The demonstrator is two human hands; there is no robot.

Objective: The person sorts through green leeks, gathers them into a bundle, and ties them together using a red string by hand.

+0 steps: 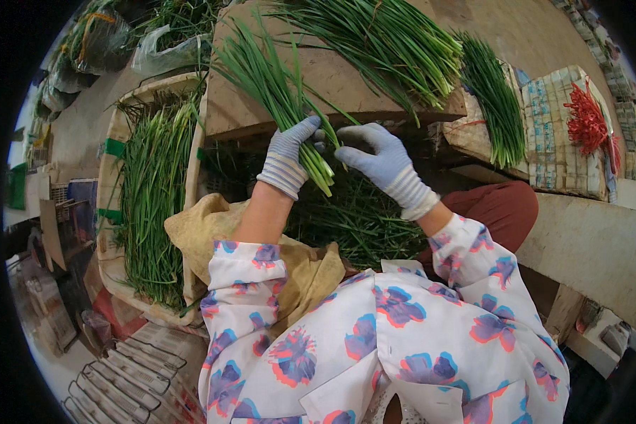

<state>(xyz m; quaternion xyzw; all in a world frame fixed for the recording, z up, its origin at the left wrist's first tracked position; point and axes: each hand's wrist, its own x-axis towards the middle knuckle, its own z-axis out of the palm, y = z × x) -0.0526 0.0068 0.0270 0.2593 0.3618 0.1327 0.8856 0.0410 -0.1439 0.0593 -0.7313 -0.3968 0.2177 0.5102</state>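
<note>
My left hand point(293, 150), in a grey-blue knit glove, is closed round a bunch of Chinese chives point(270, 85). Their pale stem ends point down toward me, and the green leaves lean away to the upper left over the board. My right hand point(383, 161), gloved alike, is beside the bunch with thumb and forefinger pinched at a few chive strands next to the stems. Across the top of the wooden board point(332, 81) lies a large pile of chives point(385, 46). Below my hands, loose green leaves point(360, 219) fill the space by my lap.
At left stands a long pale crate point(191, 162) full of chives. A tied chive bundle point(498, 106) lies right of the board, near a block covered in printed paper point(544, 134) with red ties point(588, 124) on it. Wire racks point(120, 381) are at lower left; a yellowish cloth point(219, 226) drapes near my left forearm.
</note>
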